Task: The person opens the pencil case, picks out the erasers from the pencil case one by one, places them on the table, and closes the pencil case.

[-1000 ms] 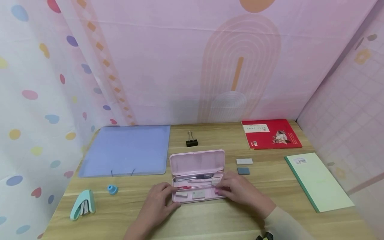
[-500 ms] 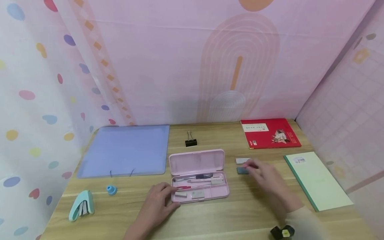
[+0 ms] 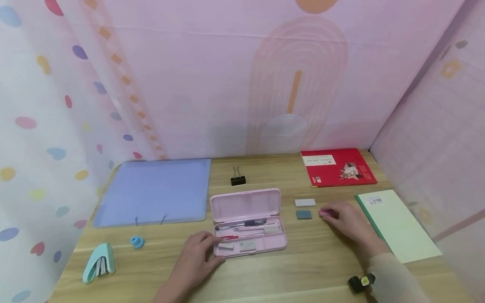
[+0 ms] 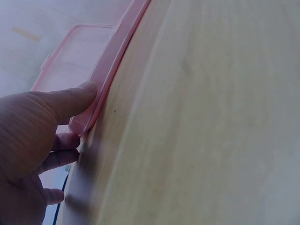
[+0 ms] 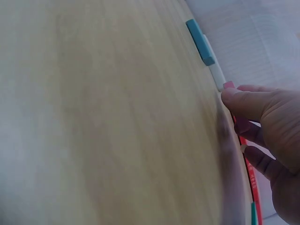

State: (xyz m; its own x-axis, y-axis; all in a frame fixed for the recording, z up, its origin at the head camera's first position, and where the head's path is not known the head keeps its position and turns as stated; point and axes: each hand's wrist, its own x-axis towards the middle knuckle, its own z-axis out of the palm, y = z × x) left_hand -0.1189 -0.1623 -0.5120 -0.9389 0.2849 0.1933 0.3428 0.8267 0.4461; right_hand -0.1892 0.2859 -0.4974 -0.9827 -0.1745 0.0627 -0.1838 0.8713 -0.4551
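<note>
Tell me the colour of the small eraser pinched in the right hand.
Pink: the small pink eraser in the right hand shows best in the head view.

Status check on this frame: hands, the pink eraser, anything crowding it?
Left hand steadies open pencil case. Right hand pinches pink eraser at the table. Blue eraser close beside.

I see a matt wood-grain tabletop (image 3: 288, 269), a smooth pink plastic pencil case (image 3: 246, 206), a glossy red book cover (image 3: 337, 167) and a translucent blue plastic folder (image 3: 155, 189).
</note>
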